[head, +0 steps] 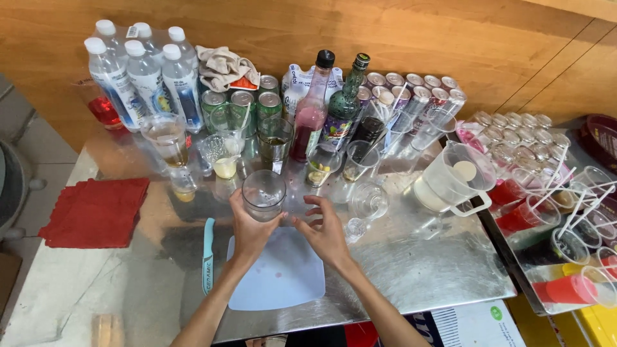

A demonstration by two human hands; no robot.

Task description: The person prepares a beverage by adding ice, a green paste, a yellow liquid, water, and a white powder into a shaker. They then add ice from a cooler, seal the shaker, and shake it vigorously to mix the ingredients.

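Left hand [247, 232] has its fingers clamped on an empty glass [263, 194]; right hand [324, 232] hovers beside, fingers apart. A firm, upright grip over the counter [418, 263] is advised.

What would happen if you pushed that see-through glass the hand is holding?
The glass in the left hand looks empty, so probably light and easy to slide on the shiny metal table. It looks tall, so it might tip, and likely breaks if it falls.

- Steel table [424, 263]: brushed metal, shiny, reflective.
- Tumbler [263, 193]: clear, glossy glass.
- Cutting mat [283, 273]: smooth, matt pale plastic.
- Napkins [96, 212]: red, soft matt paper.
- Wall [450, 38]: polished wood.
- Measuring jug [450, 180]: translucent plastic.
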